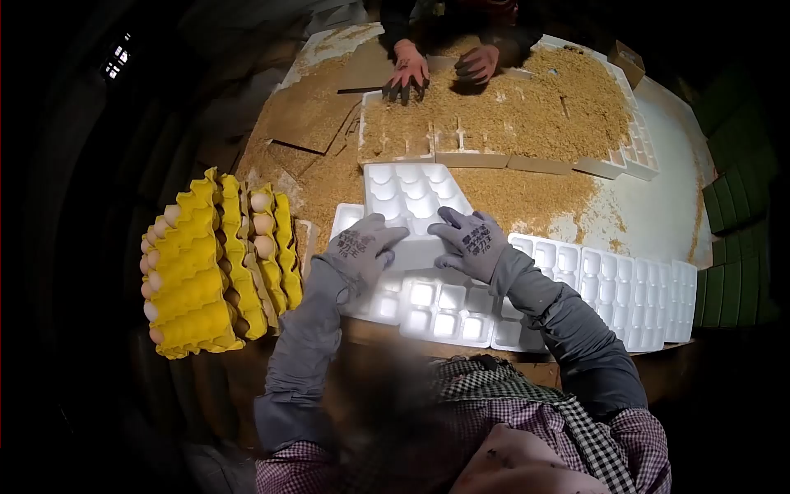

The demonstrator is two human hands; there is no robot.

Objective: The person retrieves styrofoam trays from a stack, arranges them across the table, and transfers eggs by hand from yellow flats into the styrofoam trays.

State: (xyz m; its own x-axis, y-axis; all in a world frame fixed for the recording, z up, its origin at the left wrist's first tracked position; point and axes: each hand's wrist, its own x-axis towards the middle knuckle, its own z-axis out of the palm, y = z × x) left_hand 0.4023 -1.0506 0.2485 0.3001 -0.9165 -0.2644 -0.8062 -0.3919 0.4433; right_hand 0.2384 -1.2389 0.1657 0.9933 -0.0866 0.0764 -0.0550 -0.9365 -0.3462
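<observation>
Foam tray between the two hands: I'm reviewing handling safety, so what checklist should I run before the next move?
1. Both hands on the foam tray: ok. The left hand and right hand touch its near corners.
2. Firm hold: cannot tell. The tray's underside is hidden.
3. Co-worker's hands away from this tray: ok. They are at the far side of the table.
4. Yellow egg cartons clear of the left sleeve: cannot tell. They look close.
5. Tabletop free of loose shavings: not ok. They are spread beyond the tray.
</observation>
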